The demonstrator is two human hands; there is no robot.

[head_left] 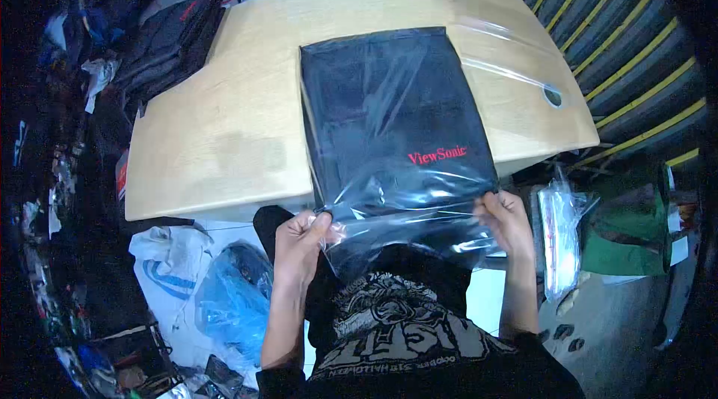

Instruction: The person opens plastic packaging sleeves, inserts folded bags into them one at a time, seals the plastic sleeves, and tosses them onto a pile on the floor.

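A black fabric bag (pixel 381 107) with red "ViewSonic" lettering lies flat at the near edge of the wooden table. It sits inside a clear plastic bag (pixel 404 227), whose loose near end hangs over the edge towards my lap. My left hand (pixel 301 238) pinches the plastic at the near left corner, thumb on top. At the near right corner, my right hand (pixel 510 221) grips the plastic the same way. The film is stretched between the hands and shines with reflections.
The pale wooden table (pixel 224 122) has a round hole on its right. A stack of clear plastic bags (pixel 559 238) and a green container (pixel 628 227) stand at right. Blue plastic (pixel 235 298) and a white sack (pixel 172 261) lie at lower left. Black fabric bags (pixel 168 44) are piled at left.
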